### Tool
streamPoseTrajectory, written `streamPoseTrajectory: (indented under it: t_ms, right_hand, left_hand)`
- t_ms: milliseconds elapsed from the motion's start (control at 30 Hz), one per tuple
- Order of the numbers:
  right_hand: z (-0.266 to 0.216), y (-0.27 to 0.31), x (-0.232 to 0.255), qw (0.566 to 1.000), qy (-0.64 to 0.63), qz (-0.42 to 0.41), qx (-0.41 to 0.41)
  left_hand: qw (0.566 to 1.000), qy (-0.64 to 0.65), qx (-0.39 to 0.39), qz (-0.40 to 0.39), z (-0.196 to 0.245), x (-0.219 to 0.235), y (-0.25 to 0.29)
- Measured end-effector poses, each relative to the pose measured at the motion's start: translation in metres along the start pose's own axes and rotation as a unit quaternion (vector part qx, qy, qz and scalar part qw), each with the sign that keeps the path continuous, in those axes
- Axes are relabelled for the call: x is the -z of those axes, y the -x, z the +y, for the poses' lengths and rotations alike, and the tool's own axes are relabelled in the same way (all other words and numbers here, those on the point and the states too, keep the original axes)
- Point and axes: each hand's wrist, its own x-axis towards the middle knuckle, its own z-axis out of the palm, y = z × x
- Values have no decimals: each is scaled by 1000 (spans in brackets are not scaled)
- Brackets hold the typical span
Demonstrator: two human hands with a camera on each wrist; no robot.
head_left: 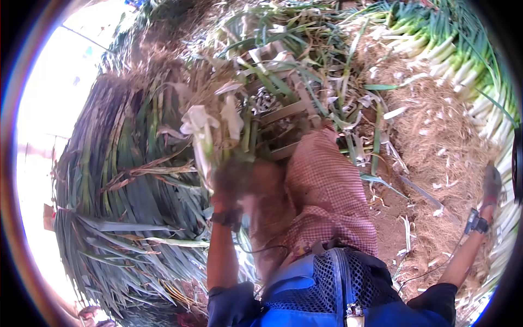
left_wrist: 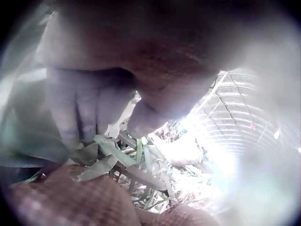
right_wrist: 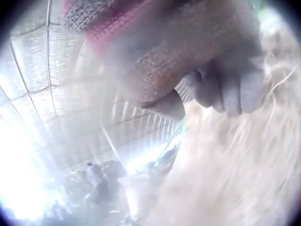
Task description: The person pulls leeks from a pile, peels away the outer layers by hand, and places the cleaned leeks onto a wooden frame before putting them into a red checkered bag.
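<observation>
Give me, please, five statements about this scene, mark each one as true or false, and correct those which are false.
1. The right hand is closer to the white-stemmed stalks than the left hand. True.
2. The leafy dark-green pile lies on the right in the head view. False: it lies on the left.
3. Brown roots lie between the lower garment and the white-stemmed stalks. True.
4. The lower garment is plain green. False: it is checked, reddish and white.
5. The blue mesh piece has a zip. True.
</observation>
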Motion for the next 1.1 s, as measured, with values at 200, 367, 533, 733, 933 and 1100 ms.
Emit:
streamPoseTrajectory:
  t_ms: [200,367,533,733,933,1100]
  right_hand:
    - [-312,156,-218,914,-197,-345,79]
    - [-493,282,-320,787,-105,-536,286]
    - [-588,409,-396,741,-91,-584,318]
    - [-624,501,-468,733,-27,-606,306]
    - [-632,303,-506,701,-36,-248,668]
    - [-660,154,-436,918,-273,-247,147]
  left_hand:
    - [991,-29,-54,123,-48,31,-17]
    - [973,3,15,229,-92,58,7]
    - [971,-155,-32,177,-109,13,55]
    - [993,-63,-10,101,-113,18,97]
    - [983,26,-51,172,-165,84,87]
    - [965,135,104,197,-101,95,49]
